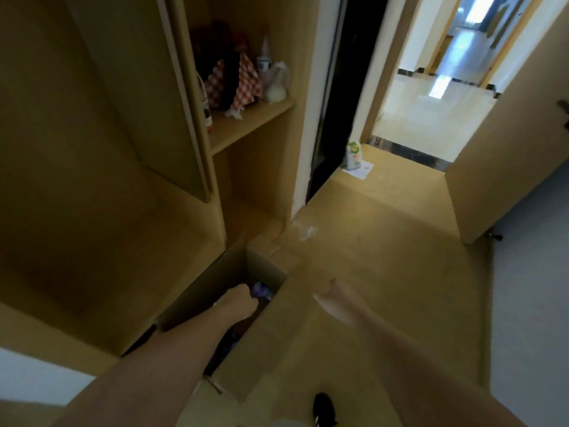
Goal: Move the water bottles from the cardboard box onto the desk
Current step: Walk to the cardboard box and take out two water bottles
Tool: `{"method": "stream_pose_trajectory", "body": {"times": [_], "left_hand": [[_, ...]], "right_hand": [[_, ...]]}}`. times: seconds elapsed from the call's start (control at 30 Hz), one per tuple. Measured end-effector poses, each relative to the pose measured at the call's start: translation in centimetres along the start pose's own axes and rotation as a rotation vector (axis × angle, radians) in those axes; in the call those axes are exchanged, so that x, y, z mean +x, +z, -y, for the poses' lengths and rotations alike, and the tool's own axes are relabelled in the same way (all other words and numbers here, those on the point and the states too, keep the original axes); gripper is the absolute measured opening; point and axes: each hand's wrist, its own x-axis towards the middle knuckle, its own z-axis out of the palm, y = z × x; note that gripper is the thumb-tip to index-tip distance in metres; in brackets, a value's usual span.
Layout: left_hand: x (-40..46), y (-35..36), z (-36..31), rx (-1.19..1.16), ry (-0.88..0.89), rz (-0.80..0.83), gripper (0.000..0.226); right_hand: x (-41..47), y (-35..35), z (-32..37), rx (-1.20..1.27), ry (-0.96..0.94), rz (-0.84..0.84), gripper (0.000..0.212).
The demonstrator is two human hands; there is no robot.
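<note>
Brown open cardboard box (271,331) on floor holds purple-labelled water bottles (261,290), left hand (240,298) curled down inside at one, grip unclear; right hand (334,298) blurred, fingers seemingly extended, holding nothing.

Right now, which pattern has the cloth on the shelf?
Red and white checks, on the cloth, seen in the head view, which is blurred.

Left hand (238,298) inside cardboard box (264,343) — blurred.
</note>
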Motion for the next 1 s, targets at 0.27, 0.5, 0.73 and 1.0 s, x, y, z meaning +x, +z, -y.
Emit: {"method": "stream_pose_trajectory", "body": {"times": [0.27, 0.5, 0.73, 1.0], "left_hand": [[2.3, -1.0, -0.9, -0.283, -0.218, -0.050, 0.026], [2.7, 1.3, 4.7, -0.424, -0.494, -0.102, 0.030], [4.2, 4.2, 7.9, -0.571, -0.606, -0.127, 0.034], [8.4, 8.7, 10.0, -0.704, -0.729, -0.106, 0.026]], "right_hand": [[9.7, -3.2, 4.1, -0.152, -0.147, 0.243, 0.032], [13.3, 2.3, 7.9, -0.252, -0.291, 0.467, 0.038], [15.9, 7.6, 10.2, -0.394, -0.334, 0.559, 0.041], [20.4, 14.1, 10.5, -0.526, -0.385, 0.669, 0.039]]}}
